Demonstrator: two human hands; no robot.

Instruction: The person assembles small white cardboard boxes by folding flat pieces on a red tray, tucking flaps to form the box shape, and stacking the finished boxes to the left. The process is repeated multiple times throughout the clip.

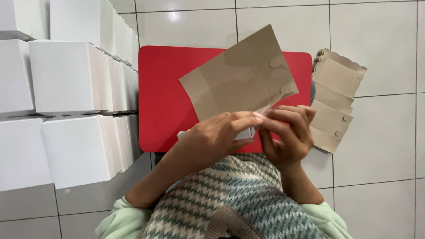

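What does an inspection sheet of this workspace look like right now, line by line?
Surface: red table on white tiled floor.
Job's things: flat brown cardboard blank, held tilted above the table.
Clutter: stack of brown blanks on the floor by the table's right edge.
Grippers: left hand and right hand both grip the blank's lower edge, fingertips meeting.
Cables: nothing seen.
Surroundings: stacked white boxes at the left; green sleeves and patterned knit vest below.

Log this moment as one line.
left hand: holds cardboard sheet | right hand: pinches its edge | under: red table
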